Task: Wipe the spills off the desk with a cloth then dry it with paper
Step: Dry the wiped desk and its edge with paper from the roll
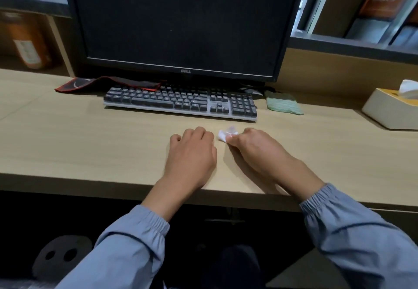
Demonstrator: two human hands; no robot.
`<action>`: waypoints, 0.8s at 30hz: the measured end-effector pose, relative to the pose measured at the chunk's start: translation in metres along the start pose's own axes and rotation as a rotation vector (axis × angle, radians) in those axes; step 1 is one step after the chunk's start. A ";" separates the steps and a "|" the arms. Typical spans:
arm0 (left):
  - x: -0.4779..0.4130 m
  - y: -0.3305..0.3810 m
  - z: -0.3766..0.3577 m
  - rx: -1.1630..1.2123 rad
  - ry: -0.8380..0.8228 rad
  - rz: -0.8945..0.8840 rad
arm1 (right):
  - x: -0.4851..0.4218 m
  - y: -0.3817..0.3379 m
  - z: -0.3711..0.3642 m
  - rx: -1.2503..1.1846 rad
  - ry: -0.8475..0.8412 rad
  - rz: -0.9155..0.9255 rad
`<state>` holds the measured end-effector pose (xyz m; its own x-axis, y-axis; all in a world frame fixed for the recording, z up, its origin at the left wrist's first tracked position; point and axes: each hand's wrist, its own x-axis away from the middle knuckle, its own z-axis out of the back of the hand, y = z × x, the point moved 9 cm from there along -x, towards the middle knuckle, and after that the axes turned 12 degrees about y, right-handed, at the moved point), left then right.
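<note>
A crumpled white paper tissue (225, 134) lies on the wooden desk (90, 139) just in front of the keyboard, and my right hand (253, 146) pinches it between thumb and fingers. My left hand (192, 150) rests on the desk beside it, fingers curled under, holding nothing that I can see. A folded green cloth (282, 103) lies to the right of the keyboard, apart from both hands. No spill shows on the desk surface.
A dark keyboard (181, 102) and a black monitor (181, 22) stand behind my hands. A tissue box (389, 110) sits at the far right. A red-edged black mouse pad (101, 84) lies behind the keyboard's left end. Shelves line the back.
</note>
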<state>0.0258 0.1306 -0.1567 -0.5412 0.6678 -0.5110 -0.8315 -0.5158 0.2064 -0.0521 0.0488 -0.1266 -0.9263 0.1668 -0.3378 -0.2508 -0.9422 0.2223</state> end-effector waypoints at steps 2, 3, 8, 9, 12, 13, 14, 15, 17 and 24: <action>0.000 -0.001 0.000 0.002 -0.002 -0.004 | -0.024 0.011 -0.010 0.055 -0.020 -0.004; 0.001 -0.001 0.000 0.002 -0.002 -0.007 | -0.036 0.016 -0.014 0.071 -0.032 -0.011; 0.001 -0.001 -0.002 0.009 -0.013 -0.006 | -0.066 0.032 -0.029 0.076 -0.081 -0.077; 0.001 -0.002 -0.002 0.011 -0.012 -0.006 | -0.061 0.034 -0.027 0.085 -0.087 -0.075; 0.001 -0.001 -0.003 0.019 -0.013 -0.007 | -0.041 0.062 -0.024 0.105 -0.075 -0.067; 0.002 -0.001 -0.003 0.018 -0.013 -0.010 | -0.035 0.075 -0.022 0.088 -0.060 -0.094; 0.002 -0.001 -0.003 0.015 -0.010 -0.012 | -0.031 0.086 -0.023 0.067 -0.052 -0.120; 0.002 0.000 -0.002 0.013 -0.010 -0.013 | -0.027 0.090 -0.023 0.062 -0.055 -0.133; 0.002 0.000 -0.002 0.008 -0.009 -0.014 | -0.024 0.081 -0.022 0.079 -0.053 -0.115; 0.003 0.001 -0.002 0.003 -0.031 -0.016 | 0.023 0.046 -0.002 0.012 0.027 -0.072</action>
<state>0.0239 0.1308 -0.1595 -0.5316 0.6924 -0.4878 -0.8403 -0.5033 0.2014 -0.0842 0.0090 -0.1260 -0.8981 0.2258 -0.3775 -0.3197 -0.9245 0.2075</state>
